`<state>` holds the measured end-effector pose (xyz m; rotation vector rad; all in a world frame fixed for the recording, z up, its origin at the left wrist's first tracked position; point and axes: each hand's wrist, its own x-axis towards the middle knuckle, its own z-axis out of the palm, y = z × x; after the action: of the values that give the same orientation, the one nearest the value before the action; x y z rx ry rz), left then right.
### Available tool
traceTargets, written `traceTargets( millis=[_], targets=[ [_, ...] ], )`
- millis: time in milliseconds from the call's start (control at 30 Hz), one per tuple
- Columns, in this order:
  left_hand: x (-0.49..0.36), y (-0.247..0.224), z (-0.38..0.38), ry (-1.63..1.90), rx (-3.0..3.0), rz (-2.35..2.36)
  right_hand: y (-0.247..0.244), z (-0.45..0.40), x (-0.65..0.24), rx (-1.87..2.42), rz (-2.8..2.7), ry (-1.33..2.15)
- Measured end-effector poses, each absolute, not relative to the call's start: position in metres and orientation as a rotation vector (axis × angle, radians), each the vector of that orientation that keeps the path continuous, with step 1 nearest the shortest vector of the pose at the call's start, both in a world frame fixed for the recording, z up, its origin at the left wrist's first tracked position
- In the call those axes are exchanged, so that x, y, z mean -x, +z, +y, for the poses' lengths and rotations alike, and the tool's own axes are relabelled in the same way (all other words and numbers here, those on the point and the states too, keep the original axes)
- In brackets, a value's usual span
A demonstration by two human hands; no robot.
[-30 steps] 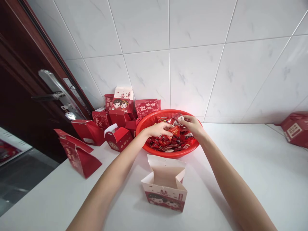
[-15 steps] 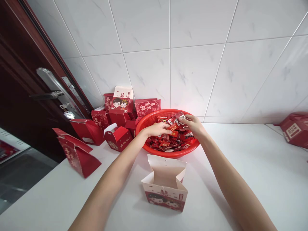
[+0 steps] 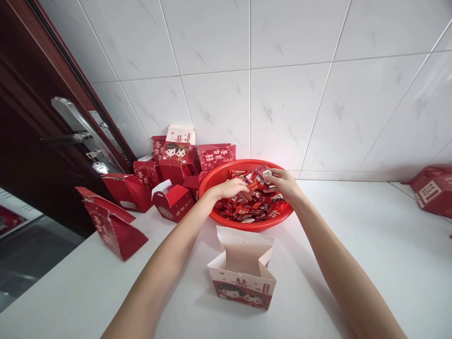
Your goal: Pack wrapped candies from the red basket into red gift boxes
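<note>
A red plastic basket (image 3: 259,227) full of wrapped candies (image 3: 247,212) stands against the wall, and both my hands are in it. My right hand (image 3: 285,184) is closed at the basket's right side, fingertips on a dark red wrapped candy (image 3: 266,174) with a white round label. My left hand (image 3: 229,189) reaches over from the left, its fingers curled down among the candies, a bright red candy (image 3: 253,186) at the fingertips. The pile partly hides the left fingertips. Nearer to me, an open paper gift box (image 3: 242,287) with cartoon figures stands upright, its flaps apart.
Several red gift boxes (image 3: 173,202) crowd the left side by the wall. A tall red box (image 3: 116,230) sits near the left edge of the white table (image 3: 183,301). Another red box (image 3: 432,190) stands far right. Beyond the left edge is a dark door (image 3: 31,94).
My left fingers have drawn back slightly from the bright red candy and curled lower into the pile. My right hand stays nearly still. The boxes have not moved.
</note>
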<state>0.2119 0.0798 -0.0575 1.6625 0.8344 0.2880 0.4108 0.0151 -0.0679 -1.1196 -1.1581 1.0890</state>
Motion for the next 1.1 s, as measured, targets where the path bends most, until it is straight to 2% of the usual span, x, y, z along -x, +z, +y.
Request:
traceTargets(
  millis=[533, 733, 1100],
  targets=[
    [-0.2128, -0.0558, 0.0812, 0.314, -1.72, 0.78, -0.0635, 0.0106, -0.4099, 1.127, -1.184, 1.223],
    [-0.2135, -0.0555, 0.0815, 0.453, -1.666, 0.765, -0.0666, 0.0139, -0.4089, 1.126, -1.1, 1.125],
    [-0.2085, -0.057, 0.0851, 0.591, -1.961, 0.651, -0.063, 0.0109, -0.4082, 1.112, -1.114, 1.13]
  ],
)
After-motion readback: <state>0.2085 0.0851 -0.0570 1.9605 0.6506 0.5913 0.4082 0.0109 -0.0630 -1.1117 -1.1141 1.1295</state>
